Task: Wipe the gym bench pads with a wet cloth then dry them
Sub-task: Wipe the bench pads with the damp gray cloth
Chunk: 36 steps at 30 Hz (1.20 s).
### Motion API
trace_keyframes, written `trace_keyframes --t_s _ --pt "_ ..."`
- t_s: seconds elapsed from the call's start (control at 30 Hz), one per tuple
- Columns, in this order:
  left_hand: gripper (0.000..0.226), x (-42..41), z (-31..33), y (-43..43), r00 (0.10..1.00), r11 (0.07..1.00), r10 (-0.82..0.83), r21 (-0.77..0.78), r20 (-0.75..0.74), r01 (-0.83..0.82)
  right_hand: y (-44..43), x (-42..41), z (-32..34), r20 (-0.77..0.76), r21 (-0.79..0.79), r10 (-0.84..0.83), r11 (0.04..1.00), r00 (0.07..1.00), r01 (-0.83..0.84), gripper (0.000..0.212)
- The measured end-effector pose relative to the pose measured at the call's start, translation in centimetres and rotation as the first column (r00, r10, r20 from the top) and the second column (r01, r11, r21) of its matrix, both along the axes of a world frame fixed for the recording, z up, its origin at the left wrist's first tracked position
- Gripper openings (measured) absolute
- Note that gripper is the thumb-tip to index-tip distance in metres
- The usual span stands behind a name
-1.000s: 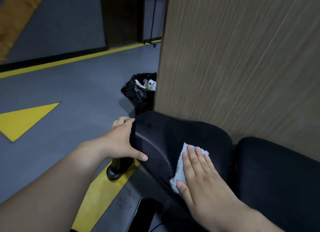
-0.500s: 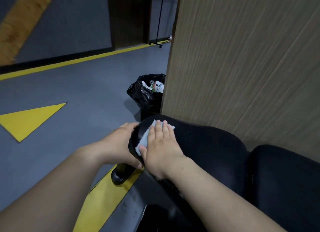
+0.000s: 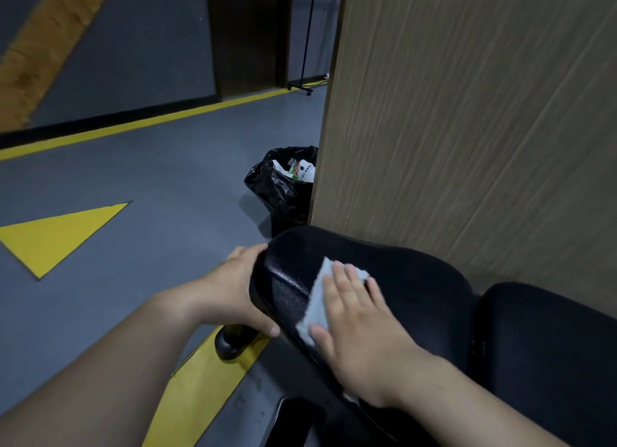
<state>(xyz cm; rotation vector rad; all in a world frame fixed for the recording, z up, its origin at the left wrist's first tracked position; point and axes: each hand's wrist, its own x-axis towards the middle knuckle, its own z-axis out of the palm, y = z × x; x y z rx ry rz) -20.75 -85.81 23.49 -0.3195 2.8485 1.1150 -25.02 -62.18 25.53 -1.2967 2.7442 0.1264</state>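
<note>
A black gym bench pad (image 3: 410, 286) runs along a wooden panel, with a second black pad (image 3: 547, 343) to its right. My right hand (image 3: 354, 316) lies flat on a pale blue cloth (image 3: 317, 303), pressing it against the left half of the first pad. A damp sheen shows on the pad just left of the cloth. My left hand (image 3: 233, 286) grips the pad's left end, thumb under the edge and fingers curled over the top.
A tall wood-grain panel (image 3: 467, 129) stands directly behind the pads. A black bin bag (image 3: 283, 186) with rubbish sits on the grey floor beyond the pad's end. The bench's black foot (image 3: 233, 343) rests on a yellow floor stripe.
My right hand swept the cloth from the pad's middle to its left end, then back toward the right. My left hand has stayed on the pad's end.
</note>
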Motion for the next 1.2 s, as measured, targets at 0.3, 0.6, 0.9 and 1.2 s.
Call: trace_keyframes --t_s 0.3,0.6,0.9,1.2 --pt "0.177 -0.2 -1.3 1.5 0.985 0.999 0.042 -0.041 0.168 -0.036 3.3 -0.5 0.2 -0.079 0.037 0.06 0.998 0.995 -0.057 0.077" --pt "0.175 -0.1 -1.5 1.4 0.988 0.998 0.055 -0.048 0.142 -0.049 -6.6 -8.5 0.2 0.137 -0.068 0.257 0.966 0.957 -0.25 0.067" --pt "0.151 -0.6 -1.7 1.0 0.998 0.999 0.024 -0.039 0.059 -0.021 -10.8 -11.8 0.5 0.139 -0.026 0.197 0.98 0.971 -0.195 0.065" --pt "0.17 -0.6 -0.8 1.2 0.986 1.0 0.001 -0.012 0.165 0.001 -6.9 -14.0 1.3 0.212 -0.006 -0.074 0.997 0.974 0.077 0.071"
